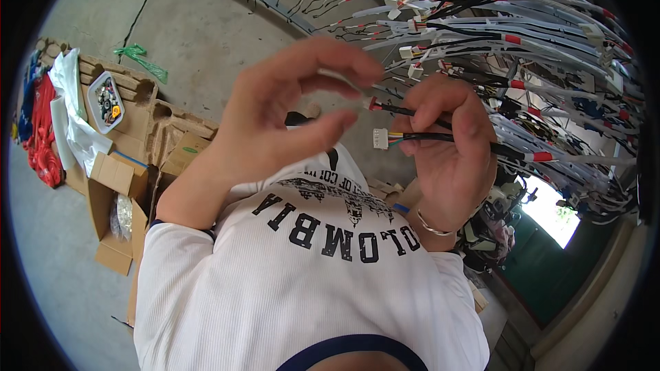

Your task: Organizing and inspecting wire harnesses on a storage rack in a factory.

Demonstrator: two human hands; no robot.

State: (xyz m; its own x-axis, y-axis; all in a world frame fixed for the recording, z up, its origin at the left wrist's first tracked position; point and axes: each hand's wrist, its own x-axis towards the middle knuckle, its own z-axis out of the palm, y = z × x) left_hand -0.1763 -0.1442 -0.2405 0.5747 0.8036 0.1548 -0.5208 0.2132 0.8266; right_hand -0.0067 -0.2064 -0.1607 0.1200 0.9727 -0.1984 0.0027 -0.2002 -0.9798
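My right hand (447, 172) is closed around two black cables, pinching them between thumb and fingers. One cable ends in a white plug connector (380, 139) with thin coloured wires behind it; a red band (541, 156) wraps its sleeve farther right. Just above, the other cable carries a small red connector (372, 104) on its tip. Both connectors point left, out of the hand. My left hand (275, 113), slightly blurred, is raised beside them. Its thumb and fingers are curved and apart, with nothing visible between them, and its fingertips are close to the red connector.
Many hanging cables (550, 45) with red bands and white connectors fill the upper right. At left are a plastic tray (93, 106) of small parts, red cable bundles (45, 144), and an open cardboard box (103, 213). Green plastic (143, 60) lies on the floor.
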